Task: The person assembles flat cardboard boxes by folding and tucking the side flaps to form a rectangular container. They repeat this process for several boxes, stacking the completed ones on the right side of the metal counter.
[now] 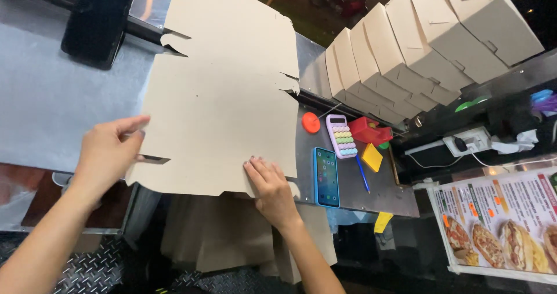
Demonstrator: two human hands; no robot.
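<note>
Fingertips of left hand pinching the near-left edge of flat cardboard box blank, thumb on top, grip closed on the sheet. Right hand flat, fingers spread and pressing down on the blank's near-right corner, nothing grasped. Just right of those fingers, blue phone, then blue pen, pastel calculator, orange disc. Farther out, stack of folded boxes. Beyond left fingers, black phone on steel counter.
</note>
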